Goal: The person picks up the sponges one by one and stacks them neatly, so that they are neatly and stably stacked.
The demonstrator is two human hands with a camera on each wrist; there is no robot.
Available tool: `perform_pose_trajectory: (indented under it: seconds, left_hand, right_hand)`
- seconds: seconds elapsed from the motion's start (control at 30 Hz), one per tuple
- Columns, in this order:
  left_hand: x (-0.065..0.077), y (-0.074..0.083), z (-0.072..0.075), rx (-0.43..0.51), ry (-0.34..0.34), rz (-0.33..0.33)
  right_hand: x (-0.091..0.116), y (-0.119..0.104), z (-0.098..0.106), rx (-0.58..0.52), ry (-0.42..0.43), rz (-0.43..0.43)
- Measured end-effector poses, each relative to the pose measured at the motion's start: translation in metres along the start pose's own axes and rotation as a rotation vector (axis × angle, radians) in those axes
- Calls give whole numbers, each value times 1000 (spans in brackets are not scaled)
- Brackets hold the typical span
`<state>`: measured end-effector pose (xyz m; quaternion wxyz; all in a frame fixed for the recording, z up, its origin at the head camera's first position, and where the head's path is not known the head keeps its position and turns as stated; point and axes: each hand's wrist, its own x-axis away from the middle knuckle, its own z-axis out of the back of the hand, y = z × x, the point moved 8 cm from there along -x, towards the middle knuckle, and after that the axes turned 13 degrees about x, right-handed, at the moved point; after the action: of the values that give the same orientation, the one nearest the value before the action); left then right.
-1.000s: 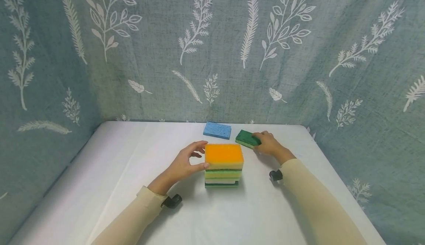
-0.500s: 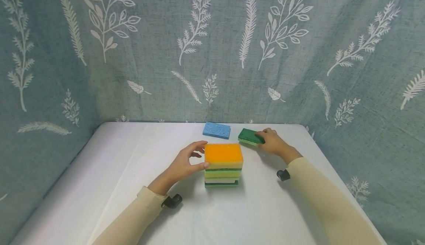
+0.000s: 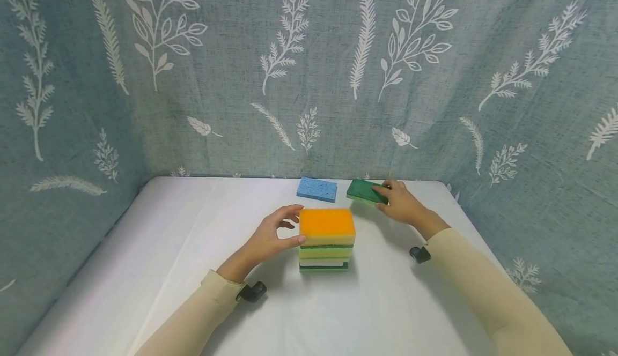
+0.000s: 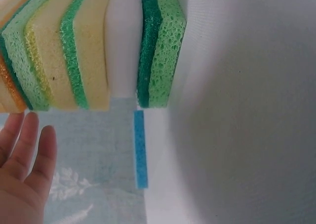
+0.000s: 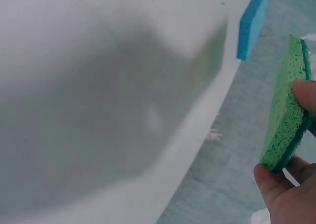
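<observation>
In the head view, a stack of several sponges (image 3: 326, 253) stands mid-table, topped by an orange-and-cream sponge (image 3: 327, 223). My left hand (image 3: 270, 236) is at its left side, thumb at the front corner of the top sponge and fingertips at the back one. Straight fingers (image 4: 47, 142) reach the edges of the upper layers in the left wrist view. Behind the stack and to its right, my right hand (image 3: 401, 201) pinches a green sponge (image 3: 364, 191), dark scouring side up. The right wrist view shows this sponge (image 5: 285, 110) raised above the tabletop, between thumb and fingers.
A blue sponge (image 3: 316, 189) lies flat near the back edge of the white table (image 3: 232, 324), left of the held sponge. Blue-green curtains (image 3: 328, 77) with white leaf prints hang behind the table and along both sides.
My right hand has lifted the green sponge off the table, moving slightly back and right. The left hand and the stack have stayed in place.
</observation>
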<state>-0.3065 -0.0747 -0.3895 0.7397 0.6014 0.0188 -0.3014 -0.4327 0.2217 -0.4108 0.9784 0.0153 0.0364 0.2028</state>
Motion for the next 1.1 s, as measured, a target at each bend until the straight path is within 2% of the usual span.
perform_pose_trajectory:
  seconds: [0.23, 0.63, 1.1]
  left_hand:
    - [-2, 6, 0, -6, -3, 6]
    - [-4, 8, 0, -3, 4, 17]
    - [-1, 6, 1, -3, 16, 13]
  right_hand:
    - [8, -10, 26, -17, 51, 80]
    - [22, -34, 65, -83, 70, 197]
    - [43, -65, 82, -128, 128, 334]
